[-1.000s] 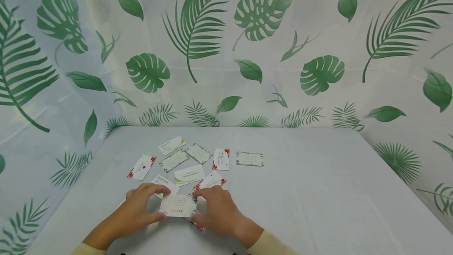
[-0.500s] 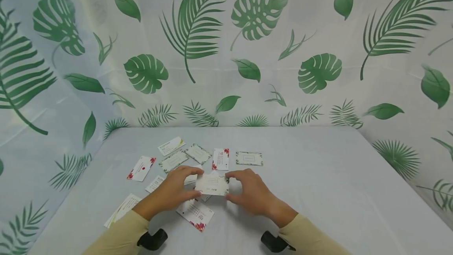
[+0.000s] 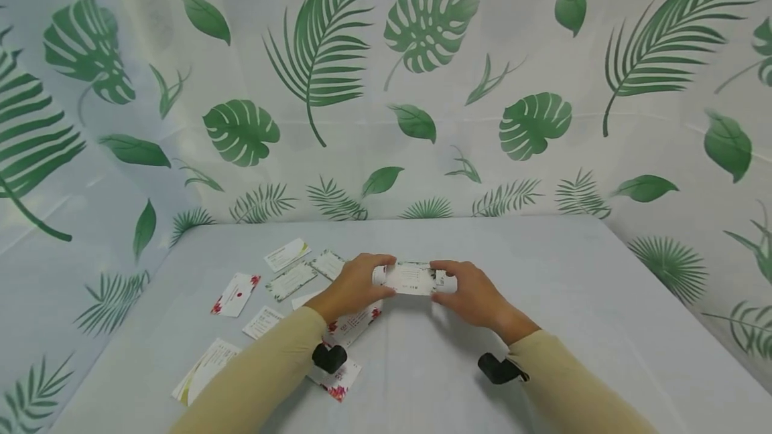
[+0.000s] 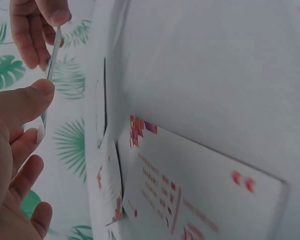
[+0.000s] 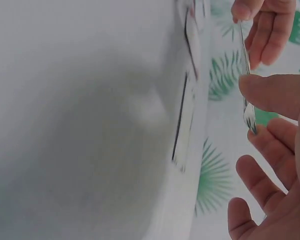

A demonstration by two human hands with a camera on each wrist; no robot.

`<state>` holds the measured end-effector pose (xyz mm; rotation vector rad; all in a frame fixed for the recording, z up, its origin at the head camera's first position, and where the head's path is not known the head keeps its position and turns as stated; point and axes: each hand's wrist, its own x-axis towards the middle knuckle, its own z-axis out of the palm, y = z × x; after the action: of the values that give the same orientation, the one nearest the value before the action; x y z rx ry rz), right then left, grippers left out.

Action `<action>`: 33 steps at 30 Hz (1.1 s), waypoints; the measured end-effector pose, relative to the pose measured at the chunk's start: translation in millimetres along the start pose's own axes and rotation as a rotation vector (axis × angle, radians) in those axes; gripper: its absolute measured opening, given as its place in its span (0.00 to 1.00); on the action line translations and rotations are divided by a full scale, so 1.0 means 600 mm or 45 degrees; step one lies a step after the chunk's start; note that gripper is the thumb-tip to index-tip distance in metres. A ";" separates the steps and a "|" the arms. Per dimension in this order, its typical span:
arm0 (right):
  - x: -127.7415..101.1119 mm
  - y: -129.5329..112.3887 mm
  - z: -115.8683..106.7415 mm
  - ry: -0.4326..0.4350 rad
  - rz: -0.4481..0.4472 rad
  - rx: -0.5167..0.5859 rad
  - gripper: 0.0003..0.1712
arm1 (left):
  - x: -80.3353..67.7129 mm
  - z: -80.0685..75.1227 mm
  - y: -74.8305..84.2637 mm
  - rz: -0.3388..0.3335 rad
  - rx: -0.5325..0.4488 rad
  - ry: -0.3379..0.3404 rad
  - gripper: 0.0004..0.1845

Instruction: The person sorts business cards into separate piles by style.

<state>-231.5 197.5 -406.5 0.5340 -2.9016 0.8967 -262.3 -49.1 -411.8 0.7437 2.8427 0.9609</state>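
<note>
A white business card [image 3: 411, 278] with a leafy printed border is held above the table between both hands. My left hand [image 3: 357, 286] pinches its left end between thumb and forefinger, while my right hand [image 3: 473, 295] pinches the right end likewise. In the left wrist view the card [image 4: 52, 65] appears edge-on, and the remaining fingers of the left hand [image 4: 12, 145] stay loosely bent. The right wrist view also shows the card [image 5: 245, 55] from its edge, with the right hand's thumb [image 5: 275, 94] against it. Parts of cards lying on the table show behind the held one.
Several business cards lie left of the hands, among them a red-cornered card [image 3: 236, 295], a leaf-bordered card [image 3: 292, 280] and a yellow-edged card [image 3: 288, 254]. Overlapping cards [image 3: 208, 368] lie near the left sleeve [image 3: 259, 374]. A red-flowered card [image 3: 340, 378] lies below the left wrist.
Both hands have carried the pinched card away from me and to the right, from the near cards toward the far right of the group. Their hold on it looks the same.
</note>
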 end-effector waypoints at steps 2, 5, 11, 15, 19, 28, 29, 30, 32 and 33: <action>0.009 0.014 -0.004 -0.017 0.019 0.002 0.31 | 0.017 0.009 0.002 -0.017 0.039 0.008 0.31; 0.022 0.032 -0.005 -0.053 0.071 0.018 0.31 | 0.039 0.022 0.004 -0.053 0.097 0.005 0.31; 0.043 0.062 0.000 -0.120 0.173 0.033 0.31 | 0.069 0.040 0.012 -0.133 0.141 -0.040 0.30; 0.055 0.070 0.007 -0.168 0.205 0.012 0.30 | 0.081 0.047 0.014 -0.213 0.141 -0.059 0.29; 0.061 0.070 0.014 -0.188 0.235 -0.029 0.30 | 0.087 0.052 0.013 -0.261 0.152 -0.078 0.29; 0.068 0.068 0.015 -0.228 0.301 -0.062 0.32 | 0.092 0.051 0.008 -0.251 0.267 -0.127 0.31; 0.069 0.068 0.015 -0.233 0.309 -0.060 0.33 | 0.092 0.051 0.007 -0.252 0.273 -0.135 0.31; 0.070 0.068 0.015 -0.239 0.320 -0.058 0.33 | 0.093 0.050 0.007 -0.257 0.272 -0.143 0.30; 0.071 0.068 0.015 -0.242 0.327 -0.055 0.33 | 0.093 0.050 0.007 -0.273 0.270 -0.157 0.30; 0.071 0.068 0.016 -0.244 0.327 -0.054 0.33 | 0.094 0.050 0.007 -0.281 0.271 -0.161 0.30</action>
<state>-285.1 210.7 -429.7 0.2601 -3.2100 0.8507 -304.3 -3.5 -427.7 0.4710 2.8650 0.5682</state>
